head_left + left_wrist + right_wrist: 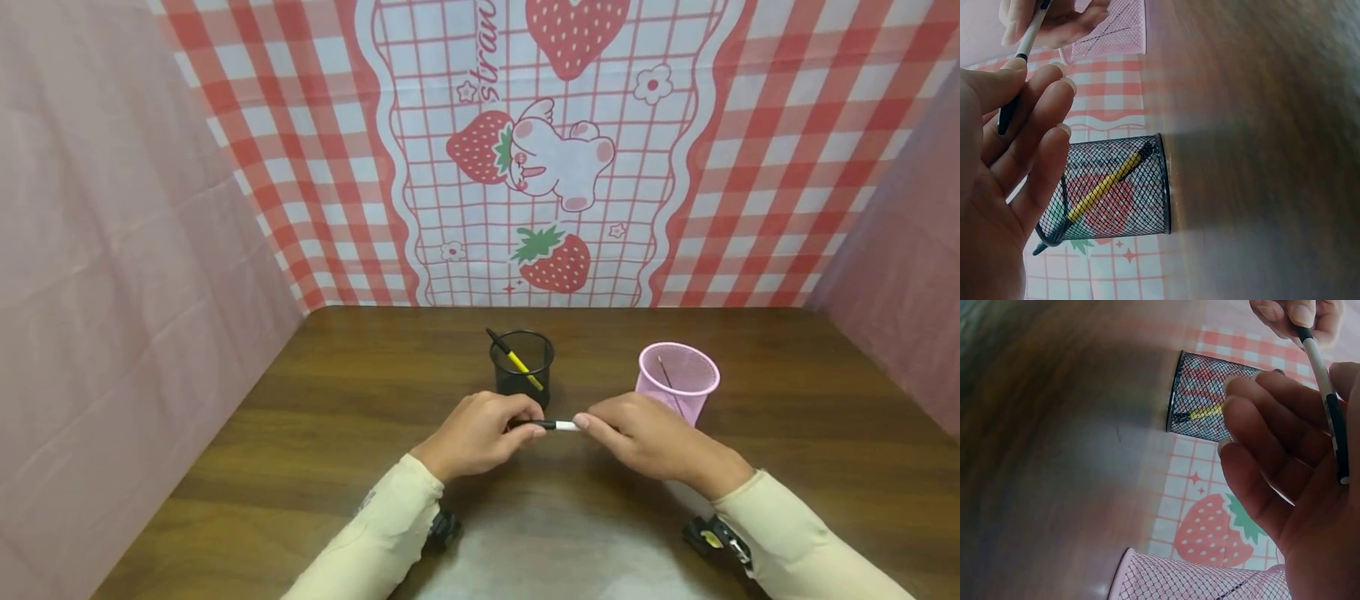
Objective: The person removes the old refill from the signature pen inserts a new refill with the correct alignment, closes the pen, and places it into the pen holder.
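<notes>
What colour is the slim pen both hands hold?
The slim pen is black and white, clearest in the right wrist view.

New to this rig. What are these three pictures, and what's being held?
There's no robot: a person works bare-handed. The widest picture comes from a head-worn camera looking forward and down; the others come from the left wrist camera and right wrist camera. The left hand and right hand hold a black-and-white pen between them. On the wooden table stand a black mesh cup holding a yellow-and-black pen and a pink mesh cup holding a thin dark stick.
</notes>
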Tool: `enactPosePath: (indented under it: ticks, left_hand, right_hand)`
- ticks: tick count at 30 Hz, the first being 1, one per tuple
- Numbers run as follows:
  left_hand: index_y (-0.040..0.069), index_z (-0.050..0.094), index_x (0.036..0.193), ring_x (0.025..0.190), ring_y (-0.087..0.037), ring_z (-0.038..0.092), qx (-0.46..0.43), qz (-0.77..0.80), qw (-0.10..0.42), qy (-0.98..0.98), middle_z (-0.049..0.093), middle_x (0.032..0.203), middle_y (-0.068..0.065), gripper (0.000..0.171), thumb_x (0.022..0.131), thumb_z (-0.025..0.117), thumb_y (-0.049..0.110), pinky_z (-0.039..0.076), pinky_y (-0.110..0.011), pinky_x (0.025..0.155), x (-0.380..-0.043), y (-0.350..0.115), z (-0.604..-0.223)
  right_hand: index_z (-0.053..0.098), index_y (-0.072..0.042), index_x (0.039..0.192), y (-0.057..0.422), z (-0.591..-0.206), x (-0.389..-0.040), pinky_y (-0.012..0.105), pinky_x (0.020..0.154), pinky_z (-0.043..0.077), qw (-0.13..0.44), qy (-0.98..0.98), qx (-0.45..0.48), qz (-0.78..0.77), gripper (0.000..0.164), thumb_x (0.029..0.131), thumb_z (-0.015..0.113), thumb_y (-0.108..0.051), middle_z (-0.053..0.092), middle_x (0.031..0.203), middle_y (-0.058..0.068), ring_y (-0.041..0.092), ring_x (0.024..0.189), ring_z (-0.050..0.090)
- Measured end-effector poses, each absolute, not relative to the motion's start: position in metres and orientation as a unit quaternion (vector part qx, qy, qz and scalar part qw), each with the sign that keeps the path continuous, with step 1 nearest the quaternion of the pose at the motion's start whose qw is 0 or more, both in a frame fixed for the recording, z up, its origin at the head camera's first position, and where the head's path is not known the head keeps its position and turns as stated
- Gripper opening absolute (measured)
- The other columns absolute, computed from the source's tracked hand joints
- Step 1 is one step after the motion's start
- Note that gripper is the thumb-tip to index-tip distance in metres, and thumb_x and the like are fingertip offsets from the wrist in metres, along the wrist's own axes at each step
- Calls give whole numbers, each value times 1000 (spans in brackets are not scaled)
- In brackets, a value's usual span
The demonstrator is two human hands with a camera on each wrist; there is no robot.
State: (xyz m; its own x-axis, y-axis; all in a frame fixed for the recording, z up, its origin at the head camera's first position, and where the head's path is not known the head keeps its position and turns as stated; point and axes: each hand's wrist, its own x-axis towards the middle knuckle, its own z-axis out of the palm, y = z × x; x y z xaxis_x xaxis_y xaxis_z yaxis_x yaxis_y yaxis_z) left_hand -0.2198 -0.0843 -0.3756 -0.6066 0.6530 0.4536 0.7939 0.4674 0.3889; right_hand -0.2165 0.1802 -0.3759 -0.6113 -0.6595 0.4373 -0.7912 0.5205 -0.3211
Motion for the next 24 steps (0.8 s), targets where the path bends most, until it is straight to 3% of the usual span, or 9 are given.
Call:
enactPosePath:
  ticks: [5, 8, 14, 24]
  left_hand:
    - [18, 68, 94, 58, 3, 47, -433, -290, 134, -842, 62, 76, 16, 8, 95, 72, 24, 40, -15, 55, -221, -83, -374]
    - [17, 69, 94, 59, 3, 48, -434, -287, 137, -843, 64, 77, 15, 8, 94, 73, 24, 40, -15, 56, -221, -83, -374]
    - [17, 69, 94, 60, 3, 49, -433, -283, 135, -845, 66, 78, 14, 8, 94, 73, 23, 41, -15, 57, -222, -84, -373]
    - [16, 70, 96, 62, 4, 52, -426, -290, 119, -849, 68, 80, 13, 8, 95, 72, 23, 43, -14, 59, -222, -85, -375]
  right_hand:
    - [65, -20, 77, 182, -373, -217, 22, 56, 47, 86, -854, 429, 282, 28, 104, 56, -16, 58, 67, -14, -3, 61, 53]
    - [64, -20, 77, 182, -371, -217, 21, 53, 45, 80, -849, 434, 291, 27, 103, 58, -16, 56, 66, -14, -3, 59, 51]
    - [61, -22, 75, 180, -370, -217, 19, 49, 39, 97, -842, 439, 297, 25, 100, 64, -16, 46, 65, -22, -4, 56, 45]
    - [64, -28, 87, 178, -376, -215, 20, 52, 43, 137, -839, 425, 311, 16, 92, 74, -16, 54, 71, -20, -2, 59, 49]
